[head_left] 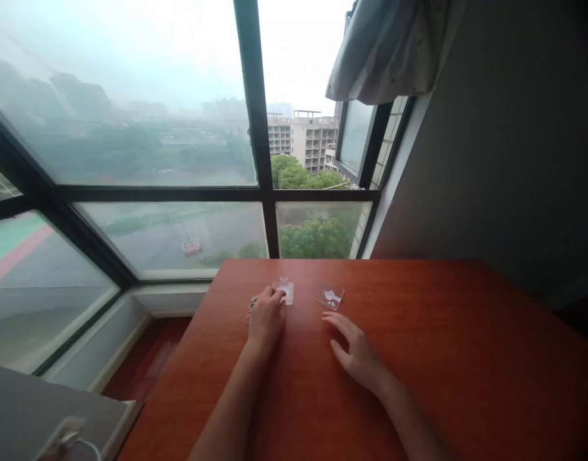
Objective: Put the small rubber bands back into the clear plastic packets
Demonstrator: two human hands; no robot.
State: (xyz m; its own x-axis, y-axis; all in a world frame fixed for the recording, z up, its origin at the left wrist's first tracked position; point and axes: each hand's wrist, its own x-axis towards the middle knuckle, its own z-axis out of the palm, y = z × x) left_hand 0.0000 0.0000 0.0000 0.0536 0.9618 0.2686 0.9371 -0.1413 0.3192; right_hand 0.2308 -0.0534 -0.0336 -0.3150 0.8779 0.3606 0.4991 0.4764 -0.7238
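Observation:
My left hand [266, 315] is closed, with its fingertips at the near left side of a small clear plastic box [289, 293]. Its fingers hide part of that box. Partly behind the same hand lie some small coloured ring-like pieces [250, 309], too small to make out fully. My right hand [355, 352] is open and empty, fingers apart, just above or on the table. Beyond its fingertips, not touching them, lies a flat clear square plate [330, 296] with white shapes on it.
The reddish-brown wooden table [438, 358] stretches wide to the right. Large dark-framed windows [268, 224] stand behind its far edge, with a grey curtain [385, 57] at the upper right. A wall socket with a white plug [68, 435] is at the lower left.

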